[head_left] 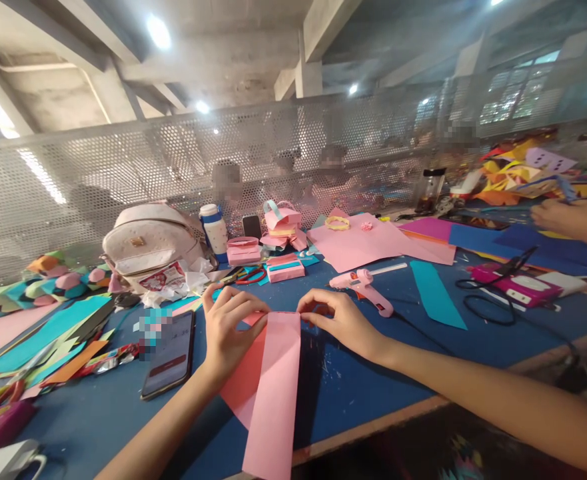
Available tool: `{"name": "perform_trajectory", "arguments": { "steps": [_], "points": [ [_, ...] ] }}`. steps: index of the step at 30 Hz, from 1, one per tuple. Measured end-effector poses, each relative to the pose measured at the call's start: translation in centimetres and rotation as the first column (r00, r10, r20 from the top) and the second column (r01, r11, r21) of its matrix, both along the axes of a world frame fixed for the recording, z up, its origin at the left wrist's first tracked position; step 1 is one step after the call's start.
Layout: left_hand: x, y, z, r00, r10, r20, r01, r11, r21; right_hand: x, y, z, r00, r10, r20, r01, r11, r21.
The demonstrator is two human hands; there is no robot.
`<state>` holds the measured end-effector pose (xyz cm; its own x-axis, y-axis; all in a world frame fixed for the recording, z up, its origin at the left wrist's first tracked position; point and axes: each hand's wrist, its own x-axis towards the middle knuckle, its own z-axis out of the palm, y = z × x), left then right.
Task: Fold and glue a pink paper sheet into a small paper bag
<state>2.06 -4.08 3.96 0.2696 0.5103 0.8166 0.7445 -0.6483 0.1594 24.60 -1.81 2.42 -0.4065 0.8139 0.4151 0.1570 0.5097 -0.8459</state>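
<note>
A long pink paper strip (276,400) hangs toward me over the table's front edge, its far end folded over. My left hand (230,327) pinches the strip's upper left corner between thumb and fingers. At the upper right corner, the fingertips of my right hand (340,320) are closed on the same strip. Partly under the strip, to its left, lies another pink paper piece (246,380). Just beyond my right hand a pink glue gun (368,287) rests on its side. A phone (170,353) lies left of my left hand.
Farther back on the blue table (373,387) stand a backpack (150,240), a bottle (214,233) and small pink boxes (243,250). Pink sheets (358,243) and a teal strip (436,293) lie to the right. Another person's hand (568,217) shows at far right, near a purple power strip (518,283).
</note>
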Motion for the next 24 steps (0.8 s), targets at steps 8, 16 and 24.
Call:
{"name": "perform_trajectory", "arguments": {
  "steps": [8, 16, 24],
  "points": [
    [0.07, -0.06, 0.00, 0.999, -0.025, 0.031, 0.026, 0.999, -0.025, 0.12, -0.25, 0.01, 1.000, 0.006, -0.020, -0.004, 0.995, 0.100],
    [0.00, -0.27, -0.14, 0.998, -0.044, 0.054, 0.047, 0.997, -0.064, 0.04, -0.03, -0.34, 1.000, 0.000, -0.006, 0.001, 0.995, 0.102],
    [0.34, -0.37, -0.26, 0.997, -0.061, 0.056, 0.066, 0.995, -0.079, -0.14, -0.29, -0.39, 1.000, 0.016, 0.011, -0.017, 0.997, 0.078]
  ]
}}
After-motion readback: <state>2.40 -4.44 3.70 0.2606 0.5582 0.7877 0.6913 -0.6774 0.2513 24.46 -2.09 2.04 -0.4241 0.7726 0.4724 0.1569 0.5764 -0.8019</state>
